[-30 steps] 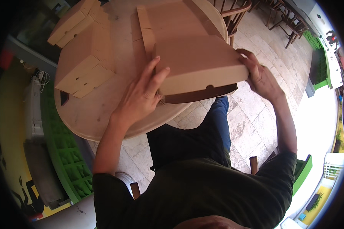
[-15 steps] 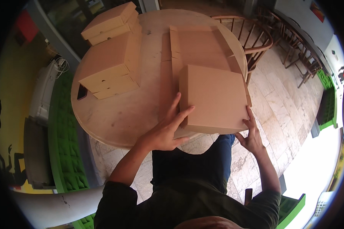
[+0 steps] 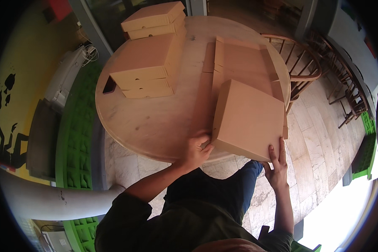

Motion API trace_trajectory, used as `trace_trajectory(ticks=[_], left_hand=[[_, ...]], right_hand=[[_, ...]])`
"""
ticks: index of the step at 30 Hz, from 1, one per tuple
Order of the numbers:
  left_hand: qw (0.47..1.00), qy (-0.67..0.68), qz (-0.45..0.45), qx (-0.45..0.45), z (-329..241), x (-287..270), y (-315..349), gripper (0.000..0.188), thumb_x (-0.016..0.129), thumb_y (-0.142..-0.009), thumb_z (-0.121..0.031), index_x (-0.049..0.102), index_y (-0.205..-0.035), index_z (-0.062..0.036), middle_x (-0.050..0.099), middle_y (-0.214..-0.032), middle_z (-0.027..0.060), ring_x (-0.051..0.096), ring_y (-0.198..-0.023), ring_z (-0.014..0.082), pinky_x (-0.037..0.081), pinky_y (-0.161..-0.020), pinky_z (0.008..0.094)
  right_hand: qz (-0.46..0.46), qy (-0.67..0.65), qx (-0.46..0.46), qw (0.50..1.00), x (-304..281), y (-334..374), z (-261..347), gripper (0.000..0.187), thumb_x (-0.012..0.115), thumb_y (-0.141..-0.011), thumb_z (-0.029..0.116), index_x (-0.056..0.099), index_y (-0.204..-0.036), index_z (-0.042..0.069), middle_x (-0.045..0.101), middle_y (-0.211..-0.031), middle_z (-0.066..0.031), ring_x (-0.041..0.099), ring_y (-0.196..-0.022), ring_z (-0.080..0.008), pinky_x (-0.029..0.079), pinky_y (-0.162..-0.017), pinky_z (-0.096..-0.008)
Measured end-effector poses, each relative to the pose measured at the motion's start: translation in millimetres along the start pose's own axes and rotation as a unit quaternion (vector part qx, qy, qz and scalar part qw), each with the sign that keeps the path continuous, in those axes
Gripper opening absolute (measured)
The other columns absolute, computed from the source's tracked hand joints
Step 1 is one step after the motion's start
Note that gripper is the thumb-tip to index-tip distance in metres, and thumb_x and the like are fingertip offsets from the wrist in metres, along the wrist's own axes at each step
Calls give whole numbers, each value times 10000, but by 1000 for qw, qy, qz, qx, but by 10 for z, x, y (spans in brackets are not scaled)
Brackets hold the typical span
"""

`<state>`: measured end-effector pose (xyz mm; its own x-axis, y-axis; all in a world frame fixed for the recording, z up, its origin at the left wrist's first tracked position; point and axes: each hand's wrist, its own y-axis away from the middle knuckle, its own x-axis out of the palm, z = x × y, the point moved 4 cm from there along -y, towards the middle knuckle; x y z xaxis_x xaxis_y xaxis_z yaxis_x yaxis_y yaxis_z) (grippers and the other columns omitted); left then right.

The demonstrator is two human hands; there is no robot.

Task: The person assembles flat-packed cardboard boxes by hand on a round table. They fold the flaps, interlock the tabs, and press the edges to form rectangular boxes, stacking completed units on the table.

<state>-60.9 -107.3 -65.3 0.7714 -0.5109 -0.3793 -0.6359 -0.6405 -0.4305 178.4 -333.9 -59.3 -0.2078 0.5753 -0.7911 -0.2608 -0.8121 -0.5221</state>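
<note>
2 hands hold 1 closed cardboard box [image 3: 248, 119] at the near edge of the round wooden table [image 3: 155, 122], its front corner jutting past the rim toward the person. The left hand [image 3: 196, 150] is curled against the box's near-left corner, fingers bent on the side wall; the right hand [image 3: 276, 164] is spread flat under and against the near-right edge, fingers pointing up. Neither hand is closed around it; both press it from the sides.

A second ago the lid was still raised and the left palm lay on top; now the lid is down and the box looks square and shut, so the folding looks finished.

Under and behind it lies a flat unfolded blank [image 3: 239, 63]. Further left sit 4 finished boxes in 2 stacks [image 3: 149, 59]. Beyond the table: wooden chairs [image 3: 319, 63], pale stone floor tiles [image 3: 311, 138], a green bench [image 3: 73, 138] and a yellow wall [image 3: 12, 75].
</note>
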Motion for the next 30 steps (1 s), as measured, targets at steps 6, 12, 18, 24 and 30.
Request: trace_trajectory(ticks=[6, 12, 18, 24, 30], left_hand=[[937, 329, 32, -109, 139, -32, -37, 282, 700, -984, -41, 631, -1213, 109, 655, -1296, 222, 678, -1204, 266, 547, -990, 363], [988, 60, 92, -111, -225, 18, -259, 765, 653, -1062, -257, 219, -1574, 110, 417, -1534, 284, 464, -1447, 325, 404, -1194, 420], [969, 221, 71, -91, -423, 238, -397, 984, 669, -1060, -329, 1, -1655, 80, 251, -1659, 268, 276, -1561, 347, 244, -1281, 475], [972, 137, 188, -28, -681, 11, -330, 930, 629, -1098, -298, -19, -1676, 36, 237, -1688, 251, 285, -1571, 317, 269, -1275, 427], [965, 248, 50, -68, -708, -242, -514, 820, 637, -1098, -262, 120, -1674, 9, 414, -1580, 191, 467, -1439, 258, 461, -1141, 405]], right_hand=[[35, 30, 23, 999, 84, 111, 7, 812, 828, -904, 109, 438, -1602, 251, 316, -1650, -362, 632, -1238, -564, 687, -772, -496], [23, 25, 18, 999, 100, 151, 49, 766, 774, -945, 87, 424, -1611, 230, 304, -1665, -351, 617, -1270, -554, 670, -807, -509], [-58, -369, 180, 910, -39, 55, 83, 777, 605, -1096, 417, 251, -1658, 15, 384, -1635, -273, 446, -1497, -395, 404, -1187, -506], [-122, -457, 271, 839, -234, -211, 108, 787, 548, -1109, 489, 234, -1660, 23, 345, -1652, -210, 345, -1538, -322, 291, -1250, -468], [-91, -377, 161, 907, -249, -350, 508, 654, 496, -1149, 351, 237, -1667, 47, 347, -1661, -173, 337, -1533, -250, 249, -1264, -409]])
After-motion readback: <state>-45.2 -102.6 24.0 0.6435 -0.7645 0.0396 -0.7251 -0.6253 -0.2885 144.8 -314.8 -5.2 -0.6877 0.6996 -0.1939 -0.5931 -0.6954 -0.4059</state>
